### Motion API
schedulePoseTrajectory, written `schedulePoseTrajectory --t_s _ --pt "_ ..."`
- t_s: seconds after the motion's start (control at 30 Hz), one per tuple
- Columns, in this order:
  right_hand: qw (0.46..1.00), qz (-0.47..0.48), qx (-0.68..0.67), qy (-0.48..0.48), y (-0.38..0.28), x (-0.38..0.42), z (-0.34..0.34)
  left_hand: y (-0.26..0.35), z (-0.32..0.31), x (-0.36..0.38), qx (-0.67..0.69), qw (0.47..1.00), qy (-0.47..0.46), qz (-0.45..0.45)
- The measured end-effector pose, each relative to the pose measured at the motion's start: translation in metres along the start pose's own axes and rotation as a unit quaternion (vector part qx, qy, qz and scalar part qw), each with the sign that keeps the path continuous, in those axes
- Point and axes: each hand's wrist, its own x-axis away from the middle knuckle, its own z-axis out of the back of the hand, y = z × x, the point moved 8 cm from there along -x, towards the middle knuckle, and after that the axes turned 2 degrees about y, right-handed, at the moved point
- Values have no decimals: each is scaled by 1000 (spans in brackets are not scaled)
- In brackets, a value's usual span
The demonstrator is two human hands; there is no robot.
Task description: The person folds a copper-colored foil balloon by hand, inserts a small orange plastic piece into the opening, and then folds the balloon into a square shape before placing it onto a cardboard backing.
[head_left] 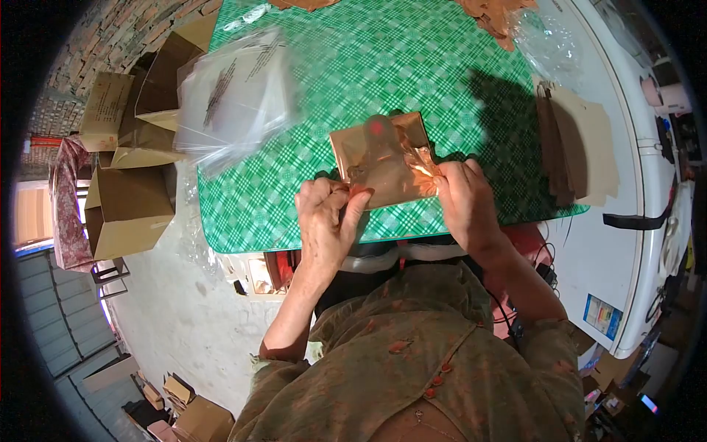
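A flat, copper-brown packet (383, 184) of sheer, shiny material lies at the near part of the table, between my two hands. On its top is a rounded greyish shape with a red spot (377, 129). My left hand (328, 214) is closed, with its curled fingers and thumb gripping the packet's lower left edge. My right hand (464, 199) pinches the bunched, glossy material at the right edge. The fingertips of both hands are partly hidden by the packet and the knuckles.
The table has a green plaid cover (331, 66). Clear plastic bags (236, 92) are stacked at its left, beside open cardboard boxes (132, 210). Beige sheets (589, 147) and brown fabric (556, 151) lie at the right. A white appliance (589, 258) borders the table's right side.
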Motion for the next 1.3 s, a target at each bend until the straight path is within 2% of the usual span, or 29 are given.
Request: schedulePoseTrajectory --t_s 0.43,0.53,0.63,0.73,0.83,0.9,0.97,1.07,1.3 --pt "998 11 52 -14 -5 -7 -5 9 -2 -1 -137 990 13 -8" --pt "994 40 100 -32 -5 -7 -11 11 -3 -1 -156 988 10 -11" --pt "993 44 108 -31 -5 -7 -12 15 1 -1 -138 989 47 -29" --pt "997 21 74 -23 -6 -9 -7 30 9 -2 -134 981 95 -103" --pt "996 17 84 -23 -6 -9 -8 55 0 -10 -65 978 41 -193" --pt "996 10 83 -24 -6 -9 -8 67 -18 -11 -60 976 -89 -189" --pt "996 7 85 -24 -6 -9 -7 64 -39 -4 -75 967 -160 -181" --pt "995 9 91 -25 -5 -8 -8 57 -50 1 -87 962 -204 -157" --pt "996 3 85 -29 -3 -7 -10 52 -55 10 -131 964 -191 -134"
